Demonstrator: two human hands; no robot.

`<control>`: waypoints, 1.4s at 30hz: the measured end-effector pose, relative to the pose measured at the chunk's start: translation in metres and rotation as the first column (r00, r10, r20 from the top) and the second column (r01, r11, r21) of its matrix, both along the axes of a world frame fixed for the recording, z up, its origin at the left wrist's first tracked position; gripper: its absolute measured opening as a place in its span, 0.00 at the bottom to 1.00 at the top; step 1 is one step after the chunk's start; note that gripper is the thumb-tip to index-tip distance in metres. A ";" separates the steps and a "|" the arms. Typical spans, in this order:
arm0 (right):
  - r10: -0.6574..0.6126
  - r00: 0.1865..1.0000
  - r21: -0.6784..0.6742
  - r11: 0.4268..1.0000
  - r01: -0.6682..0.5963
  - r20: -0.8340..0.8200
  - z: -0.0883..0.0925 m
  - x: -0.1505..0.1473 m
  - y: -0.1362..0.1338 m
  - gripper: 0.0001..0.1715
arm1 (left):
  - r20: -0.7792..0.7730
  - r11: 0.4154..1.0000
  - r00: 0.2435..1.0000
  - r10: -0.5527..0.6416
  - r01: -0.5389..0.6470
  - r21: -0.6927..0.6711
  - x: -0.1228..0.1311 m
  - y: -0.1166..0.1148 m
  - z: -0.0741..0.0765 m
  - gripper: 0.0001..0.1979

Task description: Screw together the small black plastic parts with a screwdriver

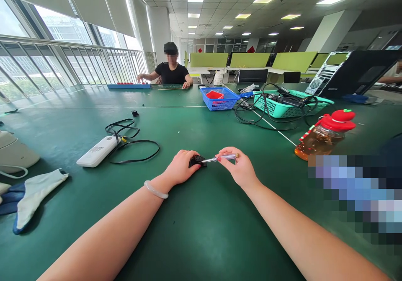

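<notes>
My left hand [182, 166] is closed around a small black part [196, 160], pressing it down on the green table. Most of that part is covered by my fingers, so its kind is unclear. Between the fingertips of my right hand [240, 168] is a thin screwdriver [226, 157] with a clear handle. Its metal shaft points left, and the tip meets the black part or lies right at it. A pale bracelet [156, 190] circles my left wrist.
Left are a white power bank [98, 151] with a black cable [138, 161] and a work glove [37, 193]. Ahead stand a blue basket [220, 104] and a teal basket [276, 111] of cables. A red-lidded bottle [323, 136] is at right. A person [171, 69] sits across.
</notes>
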State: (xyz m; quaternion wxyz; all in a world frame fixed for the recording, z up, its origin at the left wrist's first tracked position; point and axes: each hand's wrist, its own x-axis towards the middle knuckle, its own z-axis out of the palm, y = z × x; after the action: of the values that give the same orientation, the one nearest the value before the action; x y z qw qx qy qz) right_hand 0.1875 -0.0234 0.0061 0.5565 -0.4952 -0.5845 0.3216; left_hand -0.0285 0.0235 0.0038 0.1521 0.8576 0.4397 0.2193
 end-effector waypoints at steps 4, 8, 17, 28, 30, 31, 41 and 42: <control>-0.094 0.991 -0.052 0.995 0.089 -0.093 -0.002 0.004 0.004 0.20 | -0.005 1.000 1.000 0.002 -0.002 -0.025 0.001 0.002 -0.001 0.15; -0.093 0.961 -0.094 0.993 0.070 -0.261 -0.004 0.007 0.008 0.22 | 0.000 0.999 1.000 0.006 -0.006 -0.032 0.000 0.002 -0.001 0.15; -0.033 0.999 0.108 0.994 0.029 0.035 0.003 0.002 -0.002 0.11 | -0.013 1.000 1.000 0.005 -0.006 -0.031 0.001 0.001 0.001 0.15; -0.110 0.889 0.475 0.870 -0.130 0.444 0.017 -0.007 -0.019 0.03 | -0.002 1.000 1.000 0.002 -0.002 -0.026 0.002 -0.002 0.003 0.14; -0.126 0.900 0.473 0.876 -0.097 0.418 0.017 -0.007 -0.017 0.03 | 0.000 1.000 1.000 0.001 -0.001 -0.023 0.002 -0.002 0.003 0.14; -0.137 0.904 0.464 0.883 -0.074 0.405 0.017 -0.006 -0.017 0.04 | -0.001 1.000 1.000 0.002 -0.002 -0.025 0.001 -0.002 0.003 0.14; -0.211 0.952 0.251 0.956 0.153 0.223 0.011 -0.004 -0.013 0.11 | -0.016 0.999 1.000 0.005 -0.006 -0.044 0.003 -0.002 0.005 0.15; -0.206 0.957 0.236 0.959 0.157 0.202 0.011 -0.004 -0.013 0.12 | -0.014 0.999 1.000 0.006 -0.007 -0.044 0.003 -0.002 0.005 0.15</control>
State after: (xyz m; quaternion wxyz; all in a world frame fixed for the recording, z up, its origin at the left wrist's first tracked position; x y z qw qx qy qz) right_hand 0.1840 -0.0361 0.0168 0.5649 -0.5163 -0.6272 0.1450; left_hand -0.0259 0.0216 0.0086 0.1674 0.8541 0.4482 0.2039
